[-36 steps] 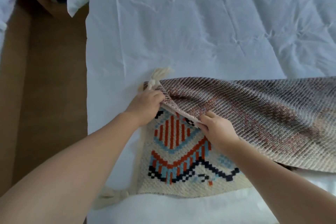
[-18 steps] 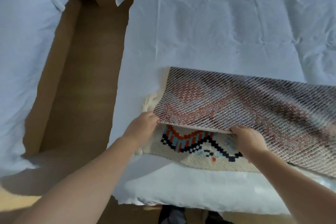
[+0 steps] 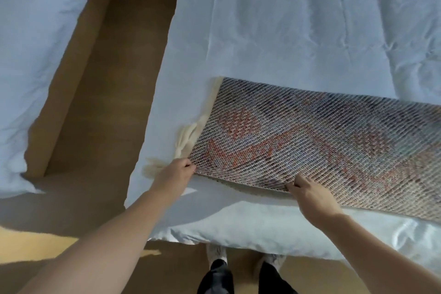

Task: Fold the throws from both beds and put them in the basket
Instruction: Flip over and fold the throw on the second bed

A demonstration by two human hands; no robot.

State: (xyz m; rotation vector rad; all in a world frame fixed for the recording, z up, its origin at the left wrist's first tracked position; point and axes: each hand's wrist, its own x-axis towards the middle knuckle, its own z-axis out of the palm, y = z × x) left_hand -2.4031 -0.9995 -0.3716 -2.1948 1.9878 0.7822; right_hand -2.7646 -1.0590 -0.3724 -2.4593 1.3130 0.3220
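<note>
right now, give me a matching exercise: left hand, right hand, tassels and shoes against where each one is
1 left hand
2 right hand
3 tassels
4 shoes

a on the floor by the bed's near edge
b holds the throw's near-left corner
c holds the throw's near edge, further right
d on the bed beside the throw's left edge

Pairs: 1-b, 2-c, 3-d, 4-a
</note>
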